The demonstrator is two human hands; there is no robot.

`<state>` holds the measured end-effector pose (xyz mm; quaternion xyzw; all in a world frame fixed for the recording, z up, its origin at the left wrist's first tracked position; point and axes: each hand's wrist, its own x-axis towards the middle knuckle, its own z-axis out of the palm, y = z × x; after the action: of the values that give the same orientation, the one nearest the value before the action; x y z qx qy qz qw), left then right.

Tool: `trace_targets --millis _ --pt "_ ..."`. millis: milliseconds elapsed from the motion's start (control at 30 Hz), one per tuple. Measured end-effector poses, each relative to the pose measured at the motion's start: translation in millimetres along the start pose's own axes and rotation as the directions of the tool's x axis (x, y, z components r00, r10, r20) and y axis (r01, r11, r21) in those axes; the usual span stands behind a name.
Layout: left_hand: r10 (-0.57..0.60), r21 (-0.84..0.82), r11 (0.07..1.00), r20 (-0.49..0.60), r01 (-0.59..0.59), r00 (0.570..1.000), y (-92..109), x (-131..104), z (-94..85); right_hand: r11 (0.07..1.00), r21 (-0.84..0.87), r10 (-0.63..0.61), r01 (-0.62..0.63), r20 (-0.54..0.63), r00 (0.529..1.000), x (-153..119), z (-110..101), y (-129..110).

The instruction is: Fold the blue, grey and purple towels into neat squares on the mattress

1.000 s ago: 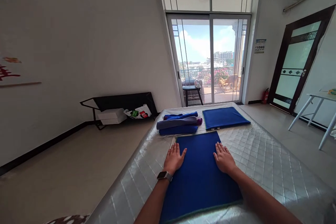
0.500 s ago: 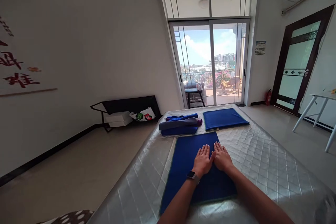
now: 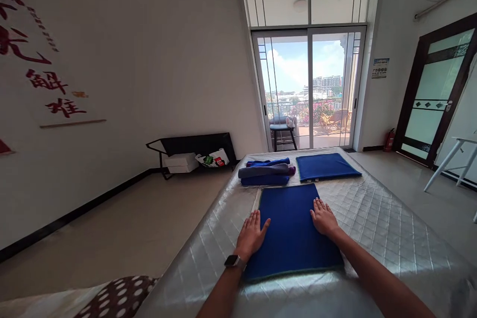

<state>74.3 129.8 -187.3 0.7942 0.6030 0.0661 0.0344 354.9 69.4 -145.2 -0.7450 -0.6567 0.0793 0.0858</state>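
Observation:
A blue cloth (image 3: 292,231) with a green-stitched edge lies flat on the plastic-covered mattress (image 3: 201,258). My left hand (image 3: 252,235), a watch on its wrist, rests flat over the cloth's left edge with the thumb spread out. On the opposite edge lies my right hand (image 3: 323,216), palm down and fingers stretched. Neither hand grips anything. Beyond the cloth, another blue cloth (image 3: 328,166) lies flat at the far right of the mattress. Beside it on the left is a pile of rolled or folded blue, grey and purple cloths (image 3: 265,172).
A black bench-like frame (image 3: 197,144) holding white boxes (image 3: 181,163) and a printed bag (image 3: 213,158) stands by the left wall. Ahead is a sliding glass door (image 3: 309,89). A white table (image 3: 460,146) stands at the right. Brown polka-dot fabric (image 3: 117,298) shows at lower left.
My hands have moved apart, from side by side on the cloth's middle to its left and right edges. The view has turned slightly left.

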Motion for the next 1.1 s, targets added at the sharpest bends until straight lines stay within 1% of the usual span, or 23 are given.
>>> trace_targets --millis 100,233,333,400,433,467,533,567,600,667,700,733,767,800,833,900,1000,1100 --pt "0.001 0.002 1.000 -0.003 -0.001 1.000 5 0 -1.3 0.999 0.000 -0.039 0.039 0.012 0.999 -23 2 3" --pt "0.013 0.078 0.997 0.004 -0.013 1.000 0 1 -2.6 0.996 0.029 -0.089 0.088 0.030 0.996 -53 12 9" --pt "0.003 0.107 0.994 -0.005 -0.002 1.000 -2 5 -6.7 0.995 0.033 -0.100 0.099 0.008 0.995 -62 18 10" --pt "-0.014 0.111 0.994 -0.022 0.016 1.000 8 8 -9.6 0.994 0.038 -0.099 0.099 -0.006 0.995 -62 20 9" --pt "-0.013 0.115 0.993 -0.032 0.016 0.999 18 10 -10.2 0.994 0.043 -0.099 0.099 -0.010 0.995 -61 20 9" --pt "0.011 0.115 0.993 -0.043 -0.006 0.999 33 11 -9.9 0.994 0.047 -0.098 0.098 -0.014 0.995 -61 21 8" --pt "0.144 0.091 0.986 -0.059 -0.138 0.988 72 12 -5.7 0.994 0.050 -0.093 0.094 -0.021 0.995 -60 21 8" --pt "0.241 0.069 0.969 -0.065 -0.236 0.968 94 12 -2.1 0.995 0.046 -0.091 0.092 -0.022 0.996 -60 21 8" --pt "0.340 0.038 0.940 -0.067 -0.339 0.938 117 11 2.2 0.995 0.039 -0.093 0.093 -0.021 0.995 -60 22 8" --pt "0.458 0.011 0.889 -0.060 -0.458 0.887 155 9 10.5 0.994 0.022 -0.109 0.109 -0.011 0.994 -61 21 9" --pt "0.489 0.005 0.872 -0.053 -0.489 0.871 168 7 13.5 0.993 0.015 -0.117 0.117 -0.004 0.993 -62 20 8" --pt "0.504 0.004 0.863 -0.045 -0.505 0.862 176 6 15.5 0.993 0.012 -0.121 0.121 0.000 0.993 -63 19 8" --pt "0.510 0.001 0.860 -0.039 -0.510 0.860 178 5 16.3 0.993 0.013 -0.118 0.118 0.000 0.993 -64 18 8" --pt "0.503 0.000 0.864 -0.034 -0.503 0.864 176 3 16.1 0.994 0.018 -0.110 0.110 -0.003 0.994 -65 16 7" --pt "0.485 0.000 0.874 -0.029 -0.486 0.874 168 2 15.1 0.995 0.025 -0.099 0.099 -0.008 0.995 -65 15 6" --pt "0.426 0.000 0.905 -0.022 -0.426 0.905 143 -2 12.4 0.996 0.038 -0.082 0.083 -0.012 0.997 -67 12 4" --pt "0.306 0.002 0.952 -0.002 -0.306 0.952 88 -14 9.9 0.997 0.042 -0.072 0.071 0.004 0.997 -67 9 1" --pt "0.197 0.018 0.980 0.027 -0.197 0.980 33 -31 10.9 0.997 0.045 -0.066 0.066 0.003 0.998 -67 8 1"
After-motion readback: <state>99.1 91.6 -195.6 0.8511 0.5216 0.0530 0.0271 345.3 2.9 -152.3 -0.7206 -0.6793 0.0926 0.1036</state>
